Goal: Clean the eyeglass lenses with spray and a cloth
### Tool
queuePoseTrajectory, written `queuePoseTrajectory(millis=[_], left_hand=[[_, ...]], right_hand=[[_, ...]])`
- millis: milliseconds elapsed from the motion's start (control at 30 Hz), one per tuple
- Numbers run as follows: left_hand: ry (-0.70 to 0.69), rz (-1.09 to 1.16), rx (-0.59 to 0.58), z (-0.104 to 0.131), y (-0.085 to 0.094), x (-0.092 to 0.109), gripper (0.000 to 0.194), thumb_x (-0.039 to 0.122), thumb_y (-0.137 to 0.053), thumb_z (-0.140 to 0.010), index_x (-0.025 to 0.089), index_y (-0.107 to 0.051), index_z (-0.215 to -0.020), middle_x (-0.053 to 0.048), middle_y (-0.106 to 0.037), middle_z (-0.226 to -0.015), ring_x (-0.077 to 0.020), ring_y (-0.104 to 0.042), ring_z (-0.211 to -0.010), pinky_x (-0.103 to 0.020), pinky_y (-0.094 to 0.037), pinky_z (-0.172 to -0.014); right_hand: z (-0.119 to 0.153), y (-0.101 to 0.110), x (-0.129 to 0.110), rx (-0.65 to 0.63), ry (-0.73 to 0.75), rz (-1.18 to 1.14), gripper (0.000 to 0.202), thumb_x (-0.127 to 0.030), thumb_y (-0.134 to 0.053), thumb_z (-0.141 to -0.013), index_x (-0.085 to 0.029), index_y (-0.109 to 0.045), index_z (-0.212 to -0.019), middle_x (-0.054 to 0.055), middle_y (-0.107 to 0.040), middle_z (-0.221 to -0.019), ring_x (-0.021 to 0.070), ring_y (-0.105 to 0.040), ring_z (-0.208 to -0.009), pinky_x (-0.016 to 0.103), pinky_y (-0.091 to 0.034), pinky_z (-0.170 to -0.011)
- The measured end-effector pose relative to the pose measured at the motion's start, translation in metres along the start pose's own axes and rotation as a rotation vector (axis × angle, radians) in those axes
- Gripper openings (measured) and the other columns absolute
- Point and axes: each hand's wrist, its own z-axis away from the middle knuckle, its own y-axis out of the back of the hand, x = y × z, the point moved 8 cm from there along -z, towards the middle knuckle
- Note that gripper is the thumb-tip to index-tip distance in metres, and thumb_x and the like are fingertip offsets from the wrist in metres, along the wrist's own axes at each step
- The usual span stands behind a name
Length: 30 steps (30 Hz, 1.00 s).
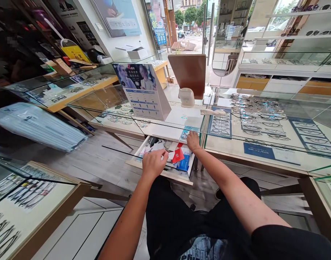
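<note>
An open drawer [165, 174] juts out from under the glass counter in front of my lap. Inside lie a red card [178, 155], a blue packet [184, 163], papers and other small items. My left hand [154, 163] is over the drawer's front left part, palm down. Its fingers are loosely bent with the thumb apart, and the fingertips are partly hidden. My right hand [193, 141] is at the counter's front edge, beside a blue printed sheet [184, 133]. Its fingers are curled together; whatever they hold is hidden.
A cardboard display stand [142, 92] and a brown-backed screen [187, 74] stand on the counter. Rows of eyeglasses [272, 117] lie on the right. Another glass case [43, 187] is at lower left. Plastic-wrapped panels [38, 124] lean at far left.
</note>
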Motion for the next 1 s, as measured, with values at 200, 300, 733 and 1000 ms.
queuePoseTrajectory(millis=[200, 300, 733, 1000], left_hand=[[-0.013, -0.029, -0.007, -0.001, 0.0, 0.0, 0.049, 0.046, -0.038, -0.111, 0.024, -0.082, -0.105, -0.01, -0.087, -0.111, -0.0335, -0.077, -0.109, -0.045, -0.047, -0.092], [-0.008, -0.057, -0.056, 0.0, -0.003, -0.004, 0.052, 0.049, -0.037, -0.111, 0.025, -0.083, -0.108, -0.011, -0.087, -0.112, -0.0342, -0.078, -0.11, -0.044, -0.049, -0.094], [-0.265, -0.207, -0.468, -0.135, -0.054, 0.057, 0.028, 0.042, -0.067, -0.095, 0.027, -0.087, -0.108, -0.008, -0.087, -0.116, -0.029, -0.077, -0.105, -0.031, -0.051, -0.083], [-0.378, -0.28, -0.402, -0.213, -0.137, 0.105, 0.034, 0.037, -0.067, -0.101, 0.023, -0.086, -0.126, -0.014, -0.081, -0.139, -0.0313, -0.072, -0.124, -0.033, -0.052, -0.097]], right_hand=[[0.088, 0.034, -0.019, 0.007, 0.12, -0.142, 0.032, -0.023, -0.052, -0.113, -0.017, -0.081, -0.125, 0.018, -0.078, -0.132, 0.0299, -0.067, -0.122, 0.038, -0.052, -0.102], [0.154, 0.072, 0.013, 0.084, 0.189, -0.206, 0.033, -0.034, -0.048, -0.117, -0.021, -0.078, -0.124, 0.012, -0.079, -0.128, 0.0259, -0.069, -0.12, 0.034, -0.052, -0.101], [0.225, 0.197, 0.353, 0.752, -0.391, 0.102, 0.027, -0.04, -0.053, -0.101, -0.021, -0.07, -0.09, 0.019, -0.07, -0.105, 0.0355, -0.056, -0.103, 0.046, -0.041, -0.092], [0.226, 0.186, 0.35, 0.743, -0.456, 0.137, 0.025, -0.04, -0.055, -0.099, -0.023, -0.062, -0.081, 0.016, -0.072, -0.101, 0.0334, -0.054, -0.1, 0.046, -0.035, -0.087]])
